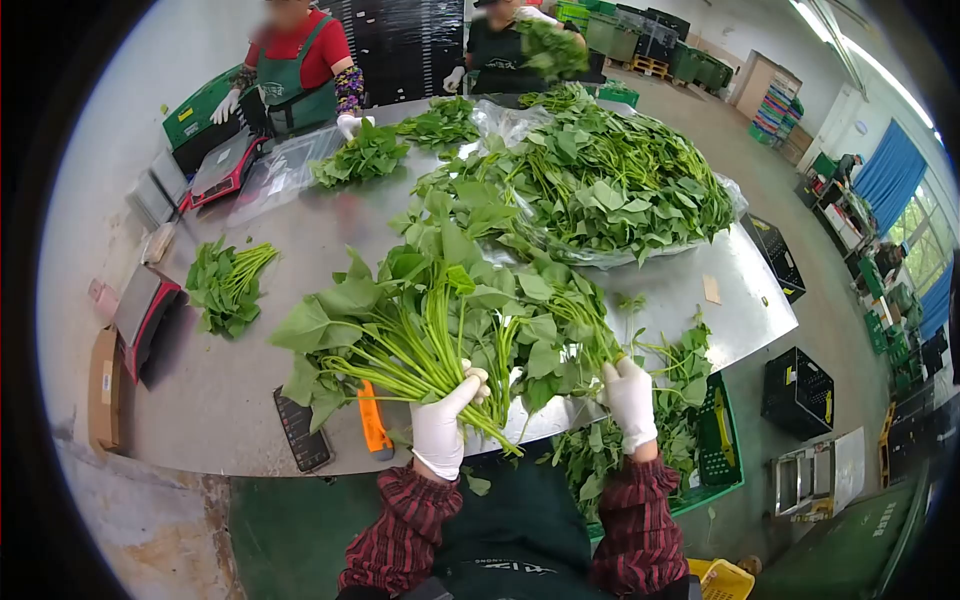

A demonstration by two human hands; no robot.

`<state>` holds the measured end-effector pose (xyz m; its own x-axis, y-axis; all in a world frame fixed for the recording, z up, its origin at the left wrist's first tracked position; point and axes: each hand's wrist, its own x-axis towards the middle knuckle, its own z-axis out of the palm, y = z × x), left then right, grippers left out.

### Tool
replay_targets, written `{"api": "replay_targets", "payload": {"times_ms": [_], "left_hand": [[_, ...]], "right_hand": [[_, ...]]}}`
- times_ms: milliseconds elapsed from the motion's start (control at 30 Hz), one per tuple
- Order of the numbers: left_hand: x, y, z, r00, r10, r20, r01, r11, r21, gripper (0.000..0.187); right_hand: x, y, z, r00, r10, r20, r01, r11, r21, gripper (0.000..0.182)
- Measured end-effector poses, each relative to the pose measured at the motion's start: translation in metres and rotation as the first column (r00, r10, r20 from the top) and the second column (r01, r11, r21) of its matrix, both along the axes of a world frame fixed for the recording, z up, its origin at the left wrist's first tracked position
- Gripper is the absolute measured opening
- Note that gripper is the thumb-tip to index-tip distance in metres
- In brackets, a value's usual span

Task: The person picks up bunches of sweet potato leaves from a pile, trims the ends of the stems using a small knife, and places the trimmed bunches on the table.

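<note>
My left hand point(440, 425), in a white glove, is closed around the stems of a bunch of leafy greens point(400, 345). The long green stems point down toward me and the broad leaves fan out to the left. My right hand point(630, 405), gloved too, pinches the stem end of some leafy stems point(563, 315) to the right of the bunch. Below my left hand lie an orange-handled tool point(373, 420) and a dark phone-like device point(301, 428). Behind both hands rises a large heap of greens point(620, 180) on clear plastic.
A smaller bunch point(232, 285) lies on the metal table point(330, 215), near red-edged scales point(148, 310). A green crate point(722, 440) with greens stands below the right edge. Two co-workers in aprons handle greens across the table. Black crates point(798, 392) stand on the floor.
</note>
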<state>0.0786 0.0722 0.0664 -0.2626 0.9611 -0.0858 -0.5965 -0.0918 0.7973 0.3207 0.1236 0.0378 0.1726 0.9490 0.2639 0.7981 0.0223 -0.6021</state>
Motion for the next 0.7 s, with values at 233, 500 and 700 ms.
{"api": "replay_targets", "payload": {"times_ms": [233,500,700], "left_hand": [[0.03,-0.004,0.013,0.993,-0.113,0.017,0.114,0.993,-0.029,0.02],[0.054,0.011,0.006,0.98,-0.161,-0.12,0.156,0.986,-0.05,0.02],[0.049,0.011,0.004,0.918,-0.331,0.22,0.362,0.924,-0.12,0.021]], "right_hand": [[-0.049,-0.035,0.033,0.843,0.044,-0.535,0.017,0.994,0.108,0.015],[-0.072,-0.057,0.014,0.98,0.08,-0.183,-0.043,0.979,0.198,0.015],[-0.08,-0.064,0.013,0.949,0.159,-0.271,-0.069,0.947,0.313,0.013]]}}
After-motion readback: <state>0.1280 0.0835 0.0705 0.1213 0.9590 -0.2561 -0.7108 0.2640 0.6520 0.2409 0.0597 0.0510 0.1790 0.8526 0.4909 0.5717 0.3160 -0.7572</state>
